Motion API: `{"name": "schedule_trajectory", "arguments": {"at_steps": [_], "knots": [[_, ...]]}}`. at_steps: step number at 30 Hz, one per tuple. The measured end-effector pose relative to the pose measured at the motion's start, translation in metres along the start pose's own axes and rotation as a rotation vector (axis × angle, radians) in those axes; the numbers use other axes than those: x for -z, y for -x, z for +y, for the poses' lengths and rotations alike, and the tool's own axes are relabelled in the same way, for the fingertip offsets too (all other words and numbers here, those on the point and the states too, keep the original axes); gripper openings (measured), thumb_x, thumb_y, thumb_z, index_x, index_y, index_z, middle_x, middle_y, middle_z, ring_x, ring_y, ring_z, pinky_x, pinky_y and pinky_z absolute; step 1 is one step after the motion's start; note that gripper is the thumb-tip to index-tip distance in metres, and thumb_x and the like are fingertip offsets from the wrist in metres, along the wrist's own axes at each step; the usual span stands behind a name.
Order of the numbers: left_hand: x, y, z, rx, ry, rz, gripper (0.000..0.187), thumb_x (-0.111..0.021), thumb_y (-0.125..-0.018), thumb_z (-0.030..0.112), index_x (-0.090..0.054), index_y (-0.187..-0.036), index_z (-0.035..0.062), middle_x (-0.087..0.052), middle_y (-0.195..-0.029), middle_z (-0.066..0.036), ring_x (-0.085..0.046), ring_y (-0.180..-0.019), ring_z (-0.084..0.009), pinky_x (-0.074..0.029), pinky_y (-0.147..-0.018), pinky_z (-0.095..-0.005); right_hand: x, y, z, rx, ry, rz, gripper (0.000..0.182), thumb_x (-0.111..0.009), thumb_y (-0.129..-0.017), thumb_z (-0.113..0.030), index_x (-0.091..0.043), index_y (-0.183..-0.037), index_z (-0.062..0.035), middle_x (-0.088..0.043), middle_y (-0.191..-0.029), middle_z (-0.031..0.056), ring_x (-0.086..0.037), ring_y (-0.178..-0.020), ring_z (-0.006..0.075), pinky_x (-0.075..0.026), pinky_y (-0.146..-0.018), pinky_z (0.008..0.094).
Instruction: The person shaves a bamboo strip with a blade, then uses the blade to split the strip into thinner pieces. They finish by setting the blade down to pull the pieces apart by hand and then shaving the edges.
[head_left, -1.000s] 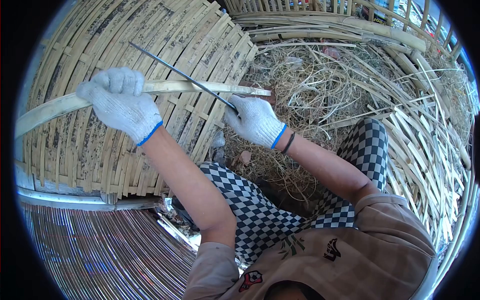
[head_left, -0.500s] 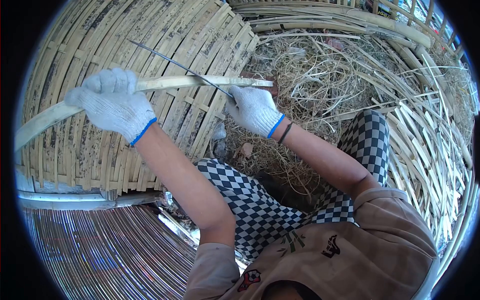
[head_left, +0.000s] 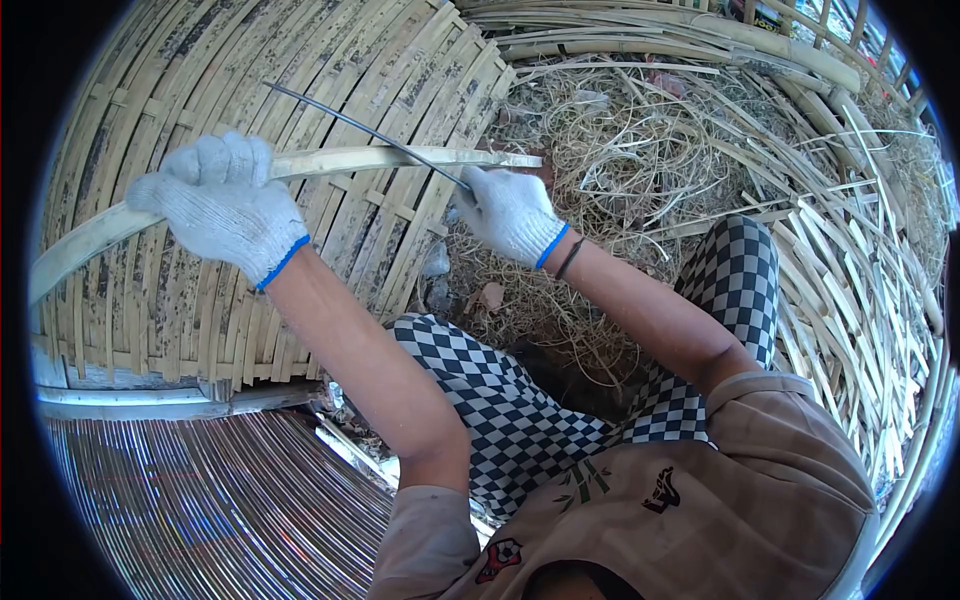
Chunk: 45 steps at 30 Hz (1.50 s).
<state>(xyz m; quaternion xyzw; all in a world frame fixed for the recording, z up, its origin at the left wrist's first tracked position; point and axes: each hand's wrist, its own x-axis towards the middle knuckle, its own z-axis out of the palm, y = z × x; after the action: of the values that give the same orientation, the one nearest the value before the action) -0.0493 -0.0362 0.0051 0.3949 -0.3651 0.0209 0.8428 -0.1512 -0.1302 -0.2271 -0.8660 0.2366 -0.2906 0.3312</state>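
Note:
My left hand (head_left: 220, 205), in a white knitted glove with a blue cuff, is wrapped round a long pale bamboo strip (head_left: 370, 160). The strip bends down to the left edge of the view, and its right end lies beyond my right hand. My right hand (head_left: 508, 215), gloved the same way, is closed round the handle of a long knife (head_left: 350, 122); the fist hides most of that handle. Its thin dark blade appears nearly edge-on, crosses the strip just left of my right hand and points to the upper left.
A slatted bamboo panel (head_left: 300, 270) lies beneath both hands at the left. Curly bamboo shavings (head_left: 640, 150) cover the ground. Split strips (head_left: 850, 310) are heaped at the right, and long poles (head_left: 700, 30) run along the back. My checkered trouser legs (head_left: 500, 400) are close below.
My right hand and the knife have shifted very slightly right and down. The bamboo strip has dipped a little at its right end, while my left hand keeps its grip.

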Motion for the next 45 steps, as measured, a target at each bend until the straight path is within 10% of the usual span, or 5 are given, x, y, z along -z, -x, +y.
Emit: {"name": "schedule_trajectory", "arguments": {"at_steps": [3,13,31,35,45], "knots": [[-0.006,0.003,-0.001,-0.006,-0.057,0.090,0.063,-0.053,-0.102,0.058,-0.024,-0.057,0.0228,-0.020,-0.051,0.004,-0.014,-0.044,-0.0119,-0.014,-0.043,-0.0301,-0.049,0.003,0.085,-0.401,0.056,-0.152,0.030,-0.057,-0.096,-0.027,-0.078,-0.102,-0.0060,-0.076,-0.099,0.0214,-0.075,-0.093,0.0382,-0.059,-0.082,0.0487],[0.019,-0.007,-0.002,0.018,0.001,-0.022,0.064,-0.047,-0.105,0.058,-0.027,-0.055,0.0240,-0.021,-0.048,0.004,-0.014,-0.041,-0.0106,-0.014,-0.039,-0.0302,-0.008,0.000,-0.009,0.050,0.009,0.127,0.022,-0.057,-0.098,-0.027,-0.065,-0.095,-0.0066,-0.071,-0.076,0.0189,-0.071,-0.075,0.0395,-0.057,-0.069,0.0505],[0.006,-0.006,-0.003,0.010,-0.069,0.135,0.063,-0.051,-0.103,0.055,-0.024,-0.057,0.0223,-0.018,-0.052,0.004,-0.012,-0.047,-0.0132,-0.013,-0.045,-0.0314,-0.036,-0.008,0.041,-0.056,0.027,0.099,0.026,-0.058,-0.099,-0.029,-0.065,-0.088,-0.0060,-0.072,-0.082,0.0202,-0.071,-0.077,0.0397,-0.057,-0.070,0.0509],[0.031,-0.016,-0.004,0.062,0.059,-0.032,0.063,-0.053,-0.102,0.054,-0.023,-0.057,0.0225,-0.017,-0.052,0.004,-0.012,-0.046,-0.0134,-0.014,-0.045,-0.0312,-0.082,0.017,0.149,-0.538,0.073,-0.160,0.033,-0.056,-0.098,-0.031,-0.074,-0.109,-0.0048,-0.076,-0.101,0.0212,-0.074,-0.097,0.0385,-0.059,-0.084,0.0478],[0.027,-0.015,-0.003,0.030,-0.018,0.025,0.062,-0.055,-0.101,0.053,-0.023,-0.057,0.0232,-0.016,-0.053,0.004,-0.012,-0.047,-0.0133,-0.014,-0.046,-0.0325,-0.041,-0.008,0.056,-0.132,0.091,0.053,0.029,-0.055,-0.099,-0.031,-0.069,-0.098,-0.0054,-0.073,-0.086,0.0198,-0.073,-0.080,0.0382,-0.057,-0.071,0.0506]]}}
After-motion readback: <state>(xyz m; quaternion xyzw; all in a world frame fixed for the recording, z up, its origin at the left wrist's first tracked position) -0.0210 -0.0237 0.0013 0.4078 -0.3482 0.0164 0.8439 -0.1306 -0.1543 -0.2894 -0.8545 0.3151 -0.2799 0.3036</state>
